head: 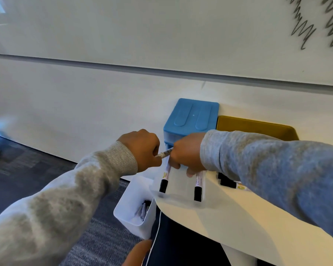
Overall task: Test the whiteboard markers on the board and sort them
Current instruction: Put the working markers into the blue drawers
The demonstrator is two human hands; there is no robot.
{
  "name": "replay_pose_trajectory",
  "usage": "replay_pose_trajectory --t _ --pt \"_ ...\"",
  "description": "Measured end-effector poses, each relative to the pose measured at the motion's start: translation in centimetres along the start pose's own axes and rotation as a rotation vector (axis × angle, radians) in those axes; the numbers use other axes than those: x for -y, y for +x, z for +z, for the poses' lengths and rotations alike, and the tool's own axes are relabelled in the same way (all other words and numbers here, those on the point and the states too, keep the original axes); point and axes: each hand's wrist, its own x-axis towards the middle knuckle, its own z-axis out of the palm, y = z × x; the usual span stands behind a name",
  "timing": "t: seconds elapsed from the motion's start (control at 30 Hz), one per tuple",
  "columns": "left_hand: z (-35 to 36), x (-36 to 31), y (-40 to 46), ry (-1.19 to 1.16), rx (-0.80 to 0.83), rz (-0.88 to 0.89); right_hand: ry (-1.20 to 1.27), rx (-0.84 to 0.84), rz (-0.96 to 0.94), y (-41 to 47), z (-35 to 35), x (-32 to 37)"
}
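A white-barrelled whiteboard marker (164, 153) spans the gap between my two hands, above the left end of the table. My left hand (142, 148) has its fingers curled round the marker's left end, and my right hand (186, 152) grips the right end. Under my hands a clear tray (178, 186) holds two markers with black caps, one marker (165, 179) on the left and one marker (198, 186) on the right. More black-capped markers (228, 182) lie on the table behind my right sleeve. The whiteboard (161, 35) carries dark scribbles (304, 27) at the upper right.
A blue box (192, 117) and a mustard-yellow container (256, 127) stand against the wall at the back of the white table (229, 217). A white bin (135, 204) with something dark inside stands beside the table's left edge. A thin white cable (156, 233) hangs down there.
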Motion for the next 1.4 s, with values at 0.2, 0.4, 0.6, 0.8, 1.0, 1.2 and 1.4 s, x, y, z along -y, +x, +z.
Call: replay_pose_trajectory --t 0.2,0.4,0.6,0.8,1.0,1.2,1.4 --pt "0.1 0.2 0.0 -0.049 0.011 -0.020 0.019 -0.077 0.094 0.9 0.5 0.2" --pt "0.3 0.1 -0.1 -0.037 -0.008 -0.026 0.000 -0.144 0.092 -0.3 0.1 0.3" --pt "0.9 -1.0 -0.5 -0.103 -0.002 -0.022 0.008 0.020 0.044 -0.5 -0.1 0.6" --pt "0.7 -0.8 -1.0 -0.186 0.017 0.023 0.021 0.041 0.014 -0.5 0.0 0.2" --pt "1.5 -1.7 -0.6 -0.180 0.089 0.064 -0.058 -0.029 -0.020 -0.6 1.1 0.1" --pt "2.0 -1.7 0.1 -0.147 0.007 0.043 0.096 0.067 0.079 -0.4 0.0 -0.1" --pt "2.1 -1.8 0.5 -0.163 -0.037 0.067 -0.043 0.153 -0.017 0.2 -1.8 0.8"
